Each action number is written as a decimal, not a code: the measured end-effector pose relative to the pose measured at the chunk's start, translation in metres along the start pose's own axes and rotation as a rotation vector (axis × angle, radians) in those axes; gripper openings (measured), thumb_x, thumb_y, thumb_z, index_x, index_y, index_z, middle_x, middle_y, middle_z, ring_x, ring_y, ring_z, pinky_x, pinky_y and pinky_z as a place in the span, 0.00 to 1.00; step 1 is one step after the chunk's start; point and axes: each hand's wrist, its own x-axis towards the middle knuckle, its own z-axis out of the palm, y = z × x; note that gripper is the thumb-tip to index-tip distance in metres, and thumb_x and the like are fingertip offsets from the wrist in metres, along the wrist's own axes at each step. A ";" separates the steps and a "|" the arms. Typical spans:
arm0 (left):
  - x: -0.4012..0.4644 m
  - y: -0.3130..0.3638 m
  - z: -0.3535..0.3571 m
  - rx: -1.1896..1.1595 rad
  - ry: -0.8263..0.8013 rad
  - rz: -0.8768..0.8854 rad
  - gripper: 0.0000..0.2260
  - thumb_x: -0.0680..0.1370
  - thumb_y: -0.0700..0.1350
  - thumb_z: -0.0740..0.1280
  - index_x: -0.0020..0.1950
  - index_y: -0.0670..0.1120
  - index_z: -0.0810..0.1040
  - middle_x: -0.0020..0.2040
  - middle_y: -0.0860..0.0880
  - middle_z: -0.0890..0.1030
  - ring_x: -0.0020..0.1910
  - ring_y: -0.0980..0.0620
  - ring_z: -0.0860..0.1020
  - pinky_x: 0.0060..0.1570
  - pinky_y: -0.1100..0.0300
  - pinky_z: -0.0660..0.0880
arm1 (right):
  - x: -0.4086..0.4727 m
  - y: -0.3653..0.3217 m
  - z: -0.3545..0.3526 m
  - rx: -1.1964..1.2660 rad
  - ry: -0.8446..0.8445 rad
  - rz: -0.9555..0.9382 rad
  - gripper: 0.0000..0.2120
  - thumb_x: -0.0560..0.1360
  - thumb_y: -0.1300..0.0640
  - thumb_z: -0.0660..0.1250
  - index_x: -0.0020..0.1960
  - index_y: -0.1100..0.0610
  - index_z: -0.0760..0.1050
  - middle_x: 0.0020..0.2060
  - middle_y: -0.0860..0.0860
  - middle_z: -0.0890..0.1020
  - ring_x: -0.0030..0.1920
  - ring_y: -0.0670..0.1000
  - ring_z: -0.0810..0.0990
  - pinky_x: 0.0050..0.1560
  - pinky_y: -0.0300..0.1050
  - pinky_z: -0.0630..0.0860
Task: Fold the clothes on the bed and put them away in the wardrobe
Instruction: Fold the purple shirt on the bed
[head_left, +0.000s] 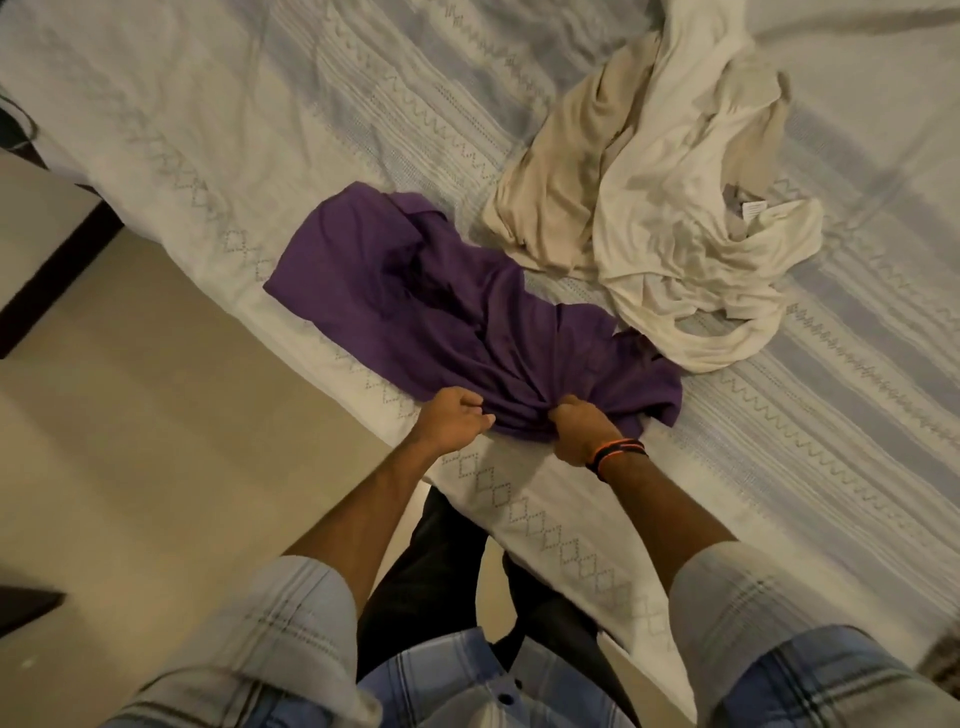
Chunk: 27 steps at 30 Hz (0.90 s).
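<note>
A purple shirt (441, 312) lies crumpled near the bed's front edge. My left hand (454, 421) grips its near hem on the left side. My right hand (579, 428), with orange and black bands at the wrist, grips the same hem a little to the right, fingers curled into the bunched cloth. Beyond the purple shirt, a cream garment (649, 208) lies in a loose heap, its near fold touching the purple shirt's right end. No wardrobe is in view.
The bed (779, 441) has a white and pale blue patterned cover and runs diagonally across the view. Beige floor (130, 415) lies to the left. A dark piece of furniture (57, 265) stands at the left by the bed.
</note>
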 end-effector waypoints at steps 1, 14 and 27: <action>-0.002 0.001 0.000 0.003 0.001 0.003 0.19 0.74 0.44 0.74 0.63 0.42 0.76 0.60 0.45 0.81 0.58 0.50 0.79 0.62 0.54 0.76 | -0.004 0.000 -0.004 0.033 0.026 -0.001 0.16 0.75 0.61 0.65 0.62 0.63 0.77 0.60 0.61 0.76 0.59 0.63 0.76 0.61 0.51 0.74; -0.082 0.064 0.010 -0.026 0.168 0.230 0.36 0.68 0.40 0.79 0.72 0.43 0.66 0.65 0.43 0.75 0.61 0.48 0.76 0.59 0.53 0.76 | -0.108 0.001 -0.095 0.641 0.545 -0.178 0.09 0.73 0.66 0.69 0.47 0.56 0.86 0.40 0.50 0.85 0.42 0.45 0.80 0.41 0.24 0.69; -0.184 0.140 0.016 0.088 0.509 0.559 0.09 0.76 0.44 0.71 0.56 0.46 0.80 0.51 0.48 0.84 0.51 0.50 0.81 0.52 0.60 0.75 | -0.213 -0.001 -0.140 0.804 0.692 -0.531 0.10 0.74 0.67 0.70 0.47 0.54 0.85 0.38 0.51 0.86 0.43 0.51 0.85 0.55 0.49 0.81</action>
